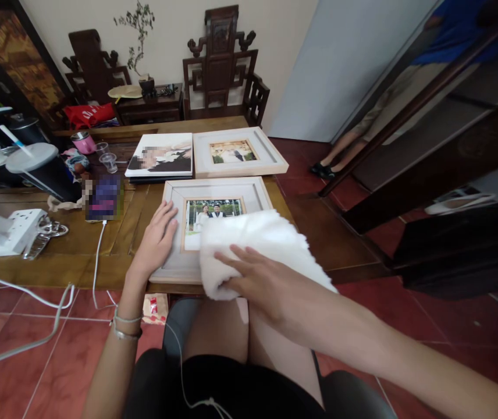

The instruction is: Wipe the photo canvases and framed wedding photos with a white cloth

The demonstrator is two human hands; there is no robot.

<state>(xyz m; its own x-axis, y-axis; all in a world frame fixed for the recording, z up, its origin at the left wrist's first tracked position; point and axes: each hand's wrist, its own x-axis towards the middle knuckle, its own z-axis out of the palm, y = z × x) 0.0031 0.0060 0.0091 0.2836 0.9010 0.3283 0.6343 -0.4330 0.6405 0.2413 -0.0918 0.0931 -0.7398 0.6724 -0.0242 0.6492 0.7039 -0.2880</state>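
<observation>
A pale wooden picture frame lies face up at the table's front edge, with a photo of two people inside a wide light mat. My left hand rests along the frame's left side, its fingers stretched out over the edge. In my right hand is a fluffy white cloth, gripped at its near left corner with the thumb beneath the fold. The cloth covers the lower right part of the frame and hangs past its right side.
Behind lie a second framed photo and a white-edged photo panel. Left on the table are a charging phone, a lidded dark cup, small clear cups and a white power strip. Another person's legs show at right.
</observation>
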